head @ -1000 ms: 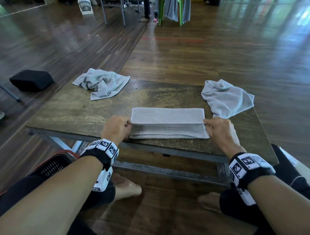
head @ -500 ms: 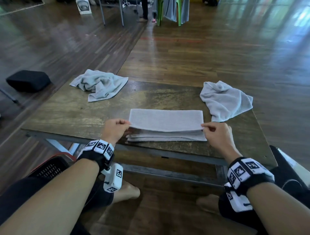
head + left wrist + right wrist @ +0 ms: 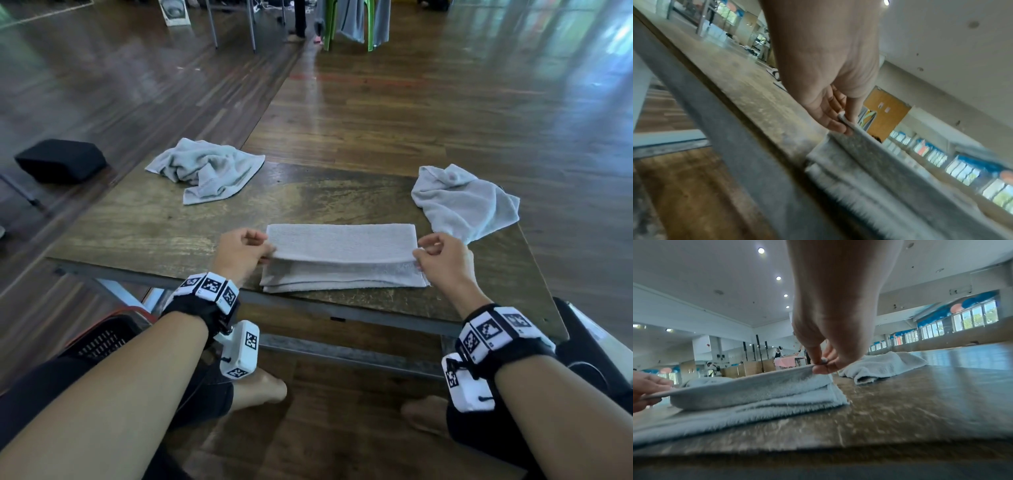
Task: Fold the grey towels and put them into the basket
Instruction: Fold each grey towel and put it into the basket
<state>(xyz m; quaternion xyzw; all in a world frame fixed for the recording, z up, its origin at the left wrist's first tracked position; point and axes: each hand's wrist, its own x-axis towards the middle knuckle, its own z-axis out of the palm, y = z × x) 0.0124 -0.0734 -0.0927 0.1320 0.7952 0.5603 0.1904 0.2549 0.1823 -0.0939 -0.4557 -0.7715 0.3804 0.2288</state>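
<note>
My left hand [image 3: 239,251] and right hand [image 3: 443,260] each pinch an end of the top layer of a folded grey towel [image 3: 342,260], lifted slightly above the layers lying at the near edge of the table [image 3: 154,222]. Two crumpled towels [image 3: 205,169] [image 3: 462,202] lie behind; the basket [image 3: 102,337] sits lower left.

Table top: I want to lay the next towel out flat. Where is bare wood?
Bare wood lies between the left crumpled towel and the folded towel, and along the table's left side. The right side is crowded: the right crumpled towel sits close by the right hand.
</note>
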